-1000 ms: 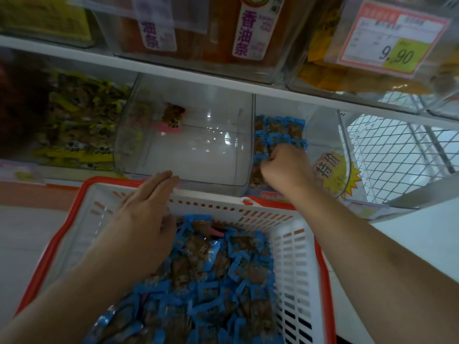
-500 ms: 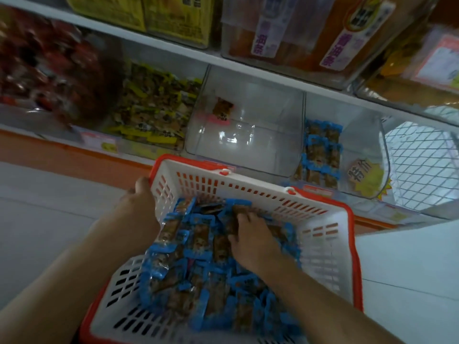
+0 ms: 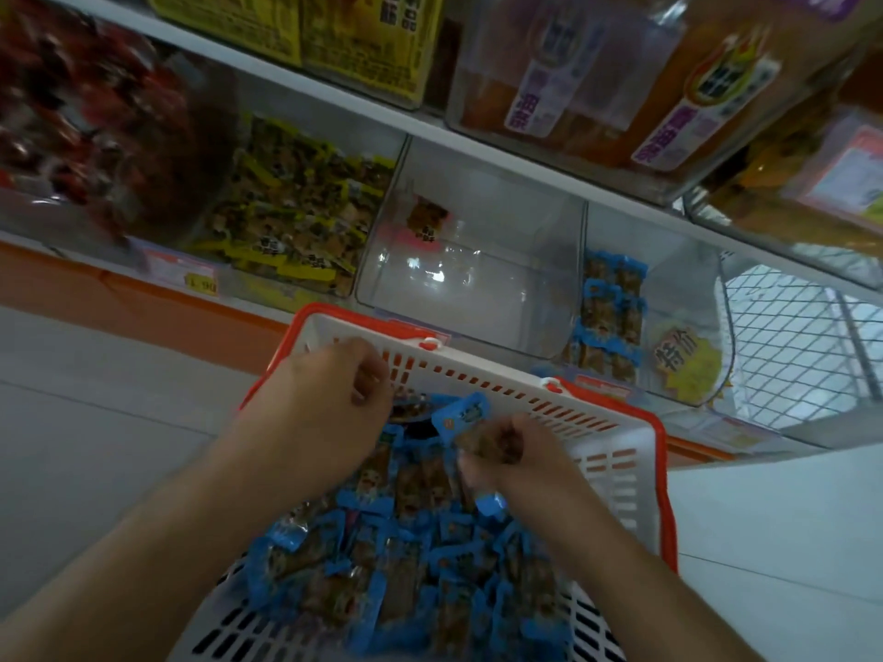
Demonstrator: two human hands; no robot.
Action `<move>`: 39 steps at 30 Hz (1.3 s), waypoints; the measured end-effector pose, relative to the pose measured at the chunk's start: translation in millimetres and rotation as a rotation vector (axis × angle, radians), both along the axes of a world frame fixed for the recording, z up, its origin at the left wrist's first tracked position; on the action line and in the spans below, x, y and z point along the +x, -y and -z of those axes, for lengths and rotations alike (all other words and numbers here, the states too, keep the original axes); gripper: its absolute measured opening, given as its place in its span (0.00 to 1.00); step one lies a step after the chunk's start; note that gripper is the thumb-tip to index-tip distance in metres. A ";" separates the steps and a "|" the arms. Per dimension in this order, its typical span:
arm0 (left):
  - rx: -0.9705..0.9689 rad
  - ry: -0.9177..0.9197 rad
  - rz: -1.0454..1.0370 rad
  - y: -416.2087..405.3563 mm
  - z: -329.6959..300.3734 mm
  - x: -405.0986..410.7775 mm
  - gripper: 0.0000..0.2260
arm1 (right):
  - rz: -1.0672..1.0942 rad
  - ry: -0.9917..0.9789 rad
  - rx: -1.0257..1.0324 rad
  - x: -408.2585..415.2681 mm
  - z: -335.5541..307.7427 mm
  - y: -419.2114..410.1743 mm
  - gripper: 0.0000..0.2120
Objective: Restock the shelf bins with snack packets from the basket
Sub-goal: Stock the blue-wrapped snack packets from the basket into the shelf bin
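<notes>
- Gripping a bunch of blue-edged packets, the right hand has its fingers curled round them just above the heap; one packet sticks up out of the fist and another blue end pokes out below it
- Left hand hovers over the far left corner of the basket, fingers bent inward over the packets; whether it pinches anything between them is hard to tell
- White slotted basket with a red rim sits on the floor in front of the lowest shelf, tilted in the view, and holds a loose heap of blue snack packets with brown contents
- Rightmost clear bin on the shelf, marked with a yellow starburst label, has a small stack of the same blue packets leaning against its left wall
- Middle clear bin, directly behind the basket, shows only one small brown packet near its back wall
- Next bin to the left is packed with yellow-edged packets, and the one beyond that with red ones, blurred
- White shelf board above carries yellow boxes and clear tubs of orange snacks
- Wire mesh panel stands at the far right
</notes>
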State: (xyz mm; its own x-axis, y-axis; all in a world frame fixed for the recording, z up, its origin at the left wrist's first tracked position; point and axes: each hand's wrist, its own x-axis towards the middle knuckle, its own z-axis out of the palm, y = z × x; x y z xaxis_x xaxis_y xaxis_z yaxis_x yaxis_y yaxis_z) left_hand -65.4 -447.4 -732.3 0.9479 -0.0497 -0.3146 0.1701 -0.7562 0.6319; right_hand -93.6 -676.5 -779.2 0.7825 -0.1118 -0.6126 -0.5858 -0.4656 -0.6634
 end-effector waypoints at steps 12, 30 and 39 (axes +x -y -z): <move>-0.630 -0.121 -0.105 70.6 -5.5 0.7 0.06 | -0.092 0.275 0.257 -5.7 -64.4 33.9 0.09; 0.215 0.168 0.297 87.6 29.4 22.0 0.37 | 0.141 0.503 -0.238 81.8 -41.6 133.4 0.19; 0.424 0.162 0.358 82.1 58.6 17.7 0.46 | -0.017 0.215 -0.513 134.2 18.5 160.5 0.12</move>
State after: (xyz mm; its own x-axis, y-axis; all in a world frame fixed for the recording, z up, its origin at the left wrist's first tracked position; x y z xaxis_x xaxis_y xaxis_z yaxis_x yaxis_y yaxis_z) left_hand -47.7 -529.5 -790.9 0.9330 -0.2778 -0.2289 -0.2170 -0.9414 0.2581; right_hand 40.6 -836.9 -797.8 0.8881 -0.3404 -0.3090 -0.4521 -0.7685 -0.4529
